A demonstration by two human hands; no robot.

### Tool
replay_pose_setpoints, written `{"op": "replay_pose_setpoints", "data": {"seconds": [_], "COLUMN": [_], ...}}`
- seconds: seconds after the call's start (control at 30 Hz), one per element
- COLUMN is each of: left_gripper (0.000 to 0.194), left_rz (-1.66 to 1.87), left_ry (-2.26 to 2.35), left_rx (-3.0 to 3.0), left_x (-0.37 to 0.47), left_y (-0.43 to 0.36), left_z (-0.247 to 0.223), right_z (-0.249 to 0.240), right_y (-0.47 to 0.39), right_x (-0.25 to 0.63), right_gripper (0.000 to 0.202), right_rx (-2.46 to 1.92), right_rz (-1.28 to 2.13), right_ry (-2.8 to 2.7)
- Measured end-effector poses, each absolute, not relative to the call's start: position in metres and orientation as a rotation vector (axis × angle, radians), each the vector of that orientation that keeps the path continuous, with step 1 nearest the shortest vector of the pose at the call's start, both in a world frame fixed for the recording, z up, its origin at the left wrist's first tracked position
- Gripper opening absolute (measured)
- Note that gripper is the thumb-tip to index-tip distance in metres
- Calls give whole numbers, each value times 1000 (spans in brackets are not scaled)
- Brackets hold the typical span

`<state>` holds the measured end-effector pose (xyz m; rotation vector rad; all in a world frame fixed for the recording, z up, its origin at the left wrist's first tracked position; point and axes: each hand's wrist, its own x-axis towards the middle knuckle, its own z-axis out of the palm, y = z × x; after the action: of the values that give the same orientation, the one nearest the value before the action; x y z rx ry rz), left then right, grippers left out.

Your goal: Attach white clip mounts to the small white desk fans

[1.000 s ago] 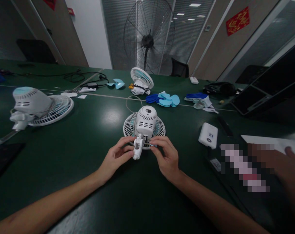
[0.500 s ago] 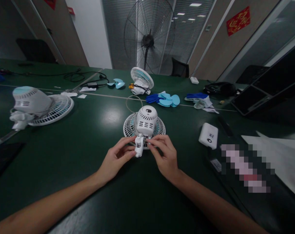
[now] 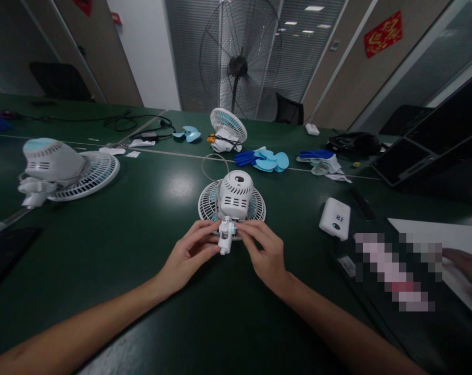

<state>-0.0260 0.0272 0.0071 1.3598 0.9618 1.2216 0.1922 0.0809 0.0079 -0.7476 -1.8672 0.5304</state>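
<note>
A small white fan (image 3: 236, 194) lies grille-down on the green table, its motor housing upward and its white clamp joint (image 3: 225, 238) toward me. My left hand (image 3: 191, 255) pinches that joint from the left, thumb low and fingers higher. On the joint's other side, my right hand (image 3: 264, 250) has its thumb and fingertips closed on a small light-blue knob (image 3: 234, 229). The fingertips partly cover the knob.
Another white fan (image 3: 52, 164) lies at the left. Behind are an upright small fan (image 3: 228, 130), blue blades (image 3: 270, 160) and gloves (image 3: 323, 160). A white device (image 3: 335, 217) sits at right, near another person's hand (image 3: 468, 265).
Another person's hand has come in at the right edge over the white sheet. The light-blue knob now shows at my right fingertips. My hands have hardly moved.
</note>
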Motion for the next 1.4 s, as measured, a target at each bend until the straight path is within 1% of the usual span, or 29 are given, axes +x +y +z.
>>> {"op": "replay_pose_setpoints", "data": {"seconds": [0.33, 0.43, 0.53, 0.67, 0.83, 1.03, 1.17, 1.3, 1.33, 1.4], "left_gripper": [40, 44, 49, 49, 62, 63, 63, 63, 62, 61], "left_rz": [1229, 1227, 1206, 1223, 1251, 1243, 1241, 1229, 1223, 1215], "left_ry": [956, 980, 1029, 1046, 991, 1004, 1021, 1036, 1040, 1052], "left_rx": [1400, 1414, 1447, 1452, 1270, 1271, 1303, 1326, 1334, 1345], "left_x": [-24, -24, -23, -23, -21, -22, -22, -20, -20, -20], "left_y": [27, 27, 25, 24, 26, 27, 27, 27, 26, 26], "left_z": [8, 8, 9, 9, 5, 1, 2, 4, 4, 4], "right_z": [4, 4, 6, 6, 2, 2, 3, 6, 8, 10], "right_y": [83, 83, 82, 81, 81, 81, 82, 84, 85, 85], "right_x": [192, 193, 193, 193, 193, 193, 192, 192, 192, 192], "right_gripper": [18, 20, 27, 36, 35, 35, 28, 8, 8, 19], "right_rx": [-787, -796, -779, -719, -719, -712, -730, -801, -827, -870], "right_rz": [611, 654, 678, 710, 716, 690, 671, 679, 681, 683], "right_ry": [-1842, -1853, -1894, -1910, -1914, -1922, -1908, -1886, -1888, -1908]}}
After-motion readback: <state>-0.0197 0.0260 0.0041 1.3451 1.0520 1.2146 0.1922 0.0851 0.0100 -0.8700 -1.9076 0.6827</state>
